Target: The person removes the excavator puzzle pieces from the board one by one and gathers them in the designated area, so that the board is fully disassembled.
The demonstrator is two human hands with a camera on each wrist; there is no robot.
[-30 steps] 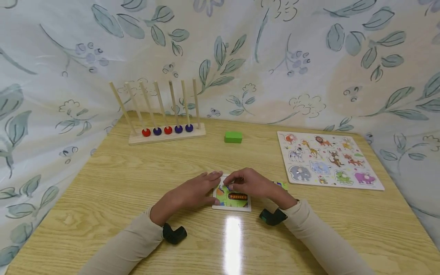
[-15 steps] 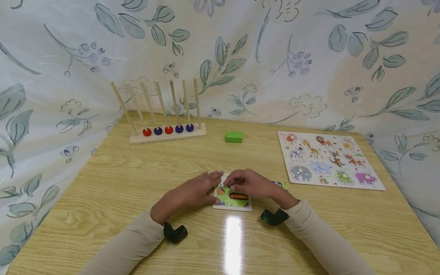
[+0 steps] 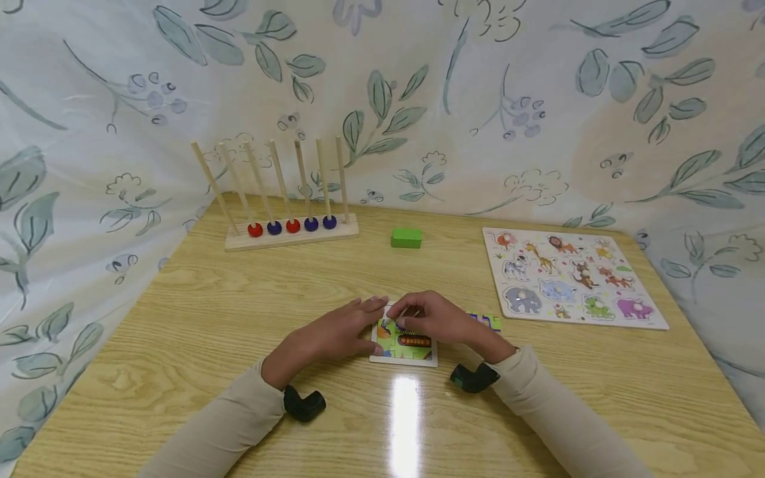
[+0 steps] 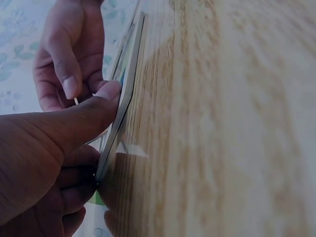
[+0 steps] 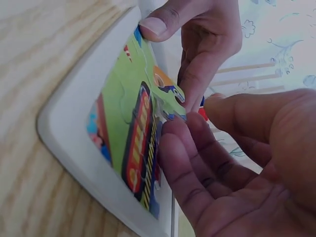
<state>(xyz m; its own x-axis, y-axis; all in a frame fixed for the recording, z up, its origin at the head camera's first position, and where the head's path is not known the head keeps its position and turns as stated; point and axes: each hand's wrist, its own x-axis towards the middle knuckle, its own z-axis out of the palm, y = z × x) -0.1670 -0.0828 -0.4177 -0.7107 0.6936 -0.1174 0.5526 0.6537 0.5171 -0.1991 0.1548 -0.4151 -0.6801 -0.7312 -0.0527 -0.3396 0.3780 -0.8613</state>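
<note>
A small jigsaw puzzle in a white-rimmed tray (image 3: 403, 362) lies on the table, its picture green with a red and black tracked shape. My left hand (image 3: 343, 330) holds the tray's left side, thumb (image 5: 154, 28) on the near corner and fingers along the far part of that edge. Over the upper part of the puzzle, my right hand (image 3: 436, 320) pinches a jigsaw piece (image 5: 171, 98) with an orange and dark blue print. The piece stands tilted up from the tray in the right wrist view. Fingers hide part of it and the tray's upper area.
Loose jigsaw pieces (image 3: 489, 322) lie right of the tray, partly behind the right wrist. A green block (image 3: 406, 238) sits farther back. An animal peg puzzle board (image 3: 574, 279) is at right; a wooden rod stand (image 3: 293, 234) with red and blue beads is at back left.
My right hand has shifted slightly away from me over the tray, showing a little more of the loose pieces beside it. The left hand keeps its place.
</note>
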